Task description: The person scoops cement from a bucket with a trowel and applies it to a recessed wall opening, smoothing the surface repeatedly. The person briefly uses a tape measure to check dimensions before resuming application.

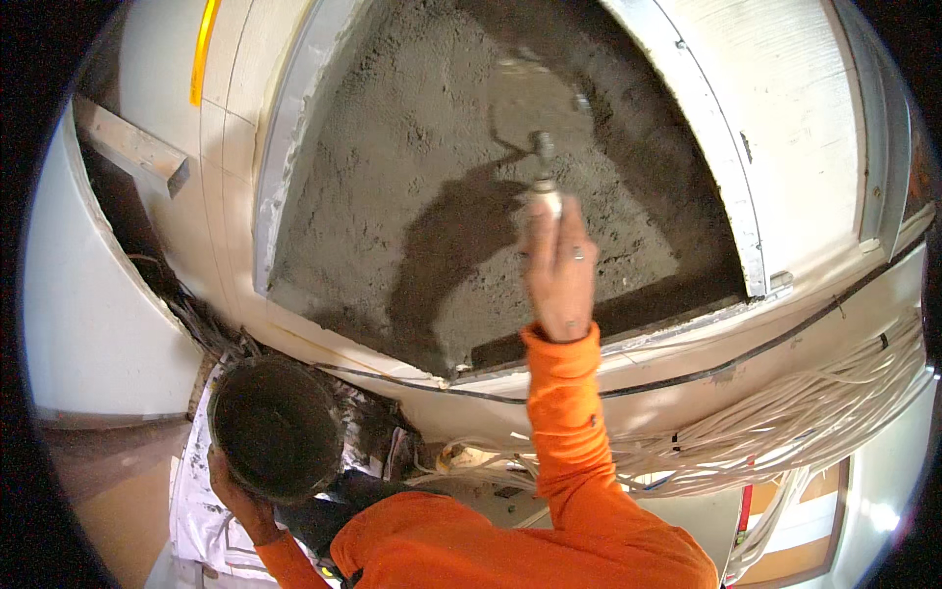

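My right hand (561, 263) is closed round the pale handle of a trowel (544, 157). The trowel's blade, smeared by motion, is at or just over a rough grey mortar surface (383, 147) framed by pale strips. A shadow of my arm falls on the mortar. At the lower left my left hand (238, 499) grips the side of a round black bucket (257, 385). Some of that hand's fingers are hidden by the bucket. The bucket's inside is too dark to tell what it holds.
A thick bundle of white cables (765, 422) lies at the right below the panel edge. A black cable (677, 386) runs along that edge. A short wooden piece (132, 142) juts out at the left. Pale stained sheeting (201, 491) lies beneath the bucket.
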Action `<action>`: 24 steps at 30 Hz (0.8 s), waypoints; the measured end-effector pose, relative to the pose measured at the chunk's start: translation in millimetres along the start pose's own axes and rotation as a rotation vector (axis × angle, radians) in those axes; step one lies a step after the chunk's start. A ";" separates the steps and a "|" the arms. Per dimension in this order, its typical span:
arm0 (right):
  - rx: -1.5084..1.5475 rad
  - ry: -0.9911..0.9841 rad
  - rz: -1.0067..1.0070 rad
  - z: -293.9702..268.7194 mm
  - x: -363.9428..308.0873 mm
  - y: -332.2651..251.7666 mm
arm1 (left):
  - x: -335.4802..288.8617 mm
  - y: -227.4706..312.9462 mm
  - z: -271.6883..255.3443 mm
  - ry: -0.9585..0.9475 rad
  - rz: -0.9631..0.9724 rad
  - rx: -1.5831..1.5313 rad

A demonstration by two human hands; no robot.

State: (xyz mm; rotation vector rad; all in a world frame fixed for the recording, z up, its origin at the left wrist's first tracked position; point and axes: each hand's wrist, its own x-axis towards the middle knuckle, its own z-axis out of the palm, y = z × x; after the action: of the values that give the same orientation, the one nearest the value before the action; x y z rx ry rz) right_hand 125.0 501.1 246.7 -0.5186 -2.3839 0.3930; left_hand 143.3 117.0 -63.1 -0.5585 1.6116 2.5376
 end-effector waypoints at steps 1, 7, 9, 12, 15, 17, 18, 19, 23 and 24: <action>0.026 -0.013 0.078 -16.8 -0.4 3.5 | 8.1 -6.7 -13.2 -0.029 0.004 0.043; -0.029 0.173 0.164 -71.2 -15.5 48.5 | 28.5 -33.5 -59.9 -0.029 -0.082 0.002; 0.022 0.219 0.178 -71.3 -28.4 76.2 | 25.9 -31.6 -60.0 -0.004 -0.076 0.010; 0.330 0.332 0.317 -51.0 -48.4 74.2 | 21.9 -17.4 -46.2 0.066 -0.070 0.000; 0.698 0.484 0.438 6.5 -54.3 54.2 | 24.0 -33.0 -57.3 0.094 -0.045 0.014; 1.053 0.465 0.461 36.6 -44.3 30.7 | 32.0 -50.5 -82.7 0.038 0.012 0.244; 1.143 0.399 0.448 48.8 -35.7 3.2 | 31.9 -47.7 -85.9 0.011 0.027 0.363; 1.227 0.335 0.436 59.7 -26.9 -24.5 | 30.2 -47.8 -85.2 0.049 -0.016 0.249; 1.399 0.398 0.341 124.0 16.0 -75.4 | 24.6 -51.8 -88.0 0.143 -0.098 0.010; 1.389 0.365 0.324 133.5 21.4 -82.8 | 24.6 -51.9 -89.4 0.142 -0.104 0.008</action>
State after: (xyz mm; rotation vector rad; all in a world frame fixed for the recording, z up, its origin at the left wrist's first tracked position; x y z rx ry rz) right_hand 0.2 419.2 193.2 -0.2374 -1.1998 1.7039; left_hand 157.1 57.5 -150.0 -0.8160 1.5897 2.4657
